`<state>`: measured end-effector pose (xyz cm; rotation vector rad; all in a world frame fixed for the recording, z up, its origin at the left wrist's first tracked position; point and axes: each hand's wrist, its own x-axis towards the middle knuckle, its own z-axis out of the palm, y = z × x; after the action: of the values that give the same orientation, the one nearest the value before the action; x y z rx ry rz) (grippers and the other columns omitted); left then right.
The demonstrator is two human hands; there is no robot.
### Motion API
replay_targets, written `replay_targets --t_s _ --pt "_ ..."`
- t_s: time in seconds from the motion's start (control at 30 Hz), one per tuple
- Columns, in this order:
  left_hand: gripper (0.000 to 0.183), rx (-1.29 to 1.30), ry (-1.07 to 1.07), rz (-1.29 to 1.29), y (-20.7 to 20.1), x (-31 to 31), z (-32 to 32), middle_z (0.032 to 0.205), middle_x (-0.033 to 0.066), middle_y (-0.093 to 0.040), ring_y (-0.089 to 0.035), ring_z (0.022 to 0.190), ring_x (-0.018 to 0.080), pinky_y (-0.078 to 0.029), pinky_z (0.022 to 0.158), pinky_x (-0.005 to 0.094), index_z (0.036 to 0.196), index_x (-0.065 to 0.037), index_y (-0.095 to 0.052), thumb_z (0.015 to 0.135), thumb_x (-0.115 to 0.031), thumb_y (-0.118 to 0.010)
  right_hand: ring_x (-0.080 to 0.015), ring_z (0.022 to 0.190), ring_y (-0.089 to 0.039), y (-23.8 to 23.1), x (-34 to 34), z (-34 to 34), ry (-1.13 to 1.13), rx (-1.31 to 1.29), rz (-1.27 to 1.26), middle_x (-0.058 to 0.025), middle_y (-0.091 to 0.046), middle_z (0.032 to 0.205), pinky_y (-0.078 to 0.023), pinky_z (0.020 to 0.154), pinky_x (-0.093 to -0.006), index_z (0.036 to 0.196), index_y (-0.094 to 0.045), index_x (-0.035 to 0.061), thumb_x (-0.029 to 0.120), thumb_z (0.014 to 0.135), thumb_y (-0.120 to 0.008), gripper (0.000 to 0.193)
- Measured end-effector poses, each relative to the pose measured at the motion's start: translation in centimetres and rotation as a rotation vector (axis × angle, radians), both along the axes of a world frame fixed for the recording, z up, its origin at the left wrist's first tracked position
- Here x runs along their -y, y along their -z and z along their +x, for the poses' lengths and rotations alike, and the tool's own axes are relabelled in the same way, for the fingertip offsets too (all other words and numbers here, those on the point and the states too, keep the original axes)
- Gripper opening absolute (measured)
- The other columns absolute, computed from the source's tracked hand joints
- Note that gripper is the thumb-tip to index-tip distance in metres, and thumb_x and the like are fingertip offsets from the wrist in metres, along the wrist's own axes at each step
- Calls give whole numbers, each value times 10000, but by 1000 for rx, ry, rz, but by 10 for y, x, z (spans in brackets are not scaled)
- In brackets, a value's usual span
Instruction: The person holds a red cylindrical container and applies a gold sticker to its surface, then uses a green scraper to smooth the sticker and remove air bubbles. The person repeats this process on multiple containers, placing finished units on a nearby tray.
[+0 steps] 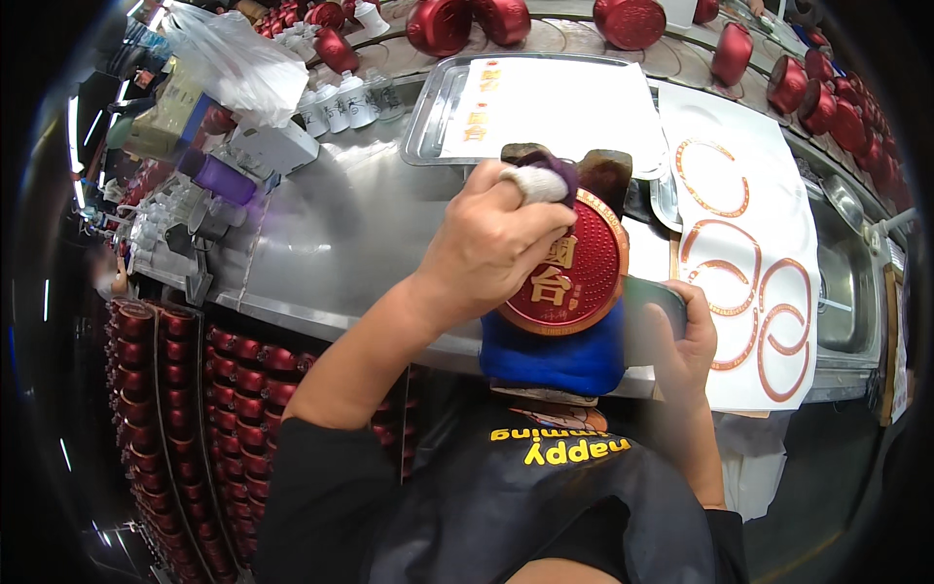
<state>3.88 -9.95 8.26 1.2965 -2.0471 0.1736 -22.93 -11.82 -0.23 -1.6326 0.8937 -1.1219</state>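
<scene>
"What fills the foreground?"

"A person in a black apron with yellow lettering point(545, 477) works at a stainless steel bench point(331, 238), a soft blue pad point(550, 355) at its near edge."

"And the centrepiece?"

"A round, deep-red container with raised gold characters point(559, 282), decorated face up, over the pad and between the hands."

"The left hand?"

"The left hand point(477, 234) has its fingers closed on a bunched white and dark purple cloth point(537, 185), held at the container's far left rim."

"The right?"

"The right hand point(693, 336) has its fingers partly curled at a dark, blurred piece point(660, 297) just right of the container; whether they grip it, I cannot tell."

"Beyond them?"

"At right, a white sheet bearing red-and-gold rings point(715, 131). Farther off, a shallow steel tray point(430, 131) carries white paper with small gold stickers point(574, 107). Glossy red rounded containers point(438, 24) line the far side."
</scene>
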Motion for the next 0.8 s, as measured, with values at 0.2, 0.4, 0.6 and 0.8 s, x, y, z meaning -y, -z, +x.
replay_targets --t_s 0.2,0.4,0.6,0.8 --pt "239 20 -31 -41 12 -29 -14 1049 105 -716 -617 1019 295 -537 898 382 1032 -62 -768 794 -68 -746 -146 779 -645 2 2 9 16 -6 38 -87 -705 895 -522 721 -283 1146 -619 -5 210 997 -718 279" --pt "214 31 45 25 8 -15 -20 894 93 -685 -624 934 295 -538 844 381 1015 -83 -748 805 -77 -707 -147 767 -639 3 3 8 6 -37 14 -85 -699 883 -520 720 -283 1144 -620 -2 214 997 -720 279" --pt "205 -24 9 34 7 -22 -26 873 96 -700 -641 908 300 -546 823 373 1016 -93 -747 816 -62 -719 -139 799 -633 2 1 -1 45 -12 45 -76 -694 907 -514 728 -278 1160 -621 -4 212 997 -726 290" --pt "192 52 72 71 10 -40 -26 877 85 -691 -625 908 280 -533 838 357 1031 -78 -729 845 -64 -683 -135 805 -630 -1 -2 -6 40 -43 21 -71 -681 913 -516 737 -273 1164 -617 -3 209 1000 -722 288"
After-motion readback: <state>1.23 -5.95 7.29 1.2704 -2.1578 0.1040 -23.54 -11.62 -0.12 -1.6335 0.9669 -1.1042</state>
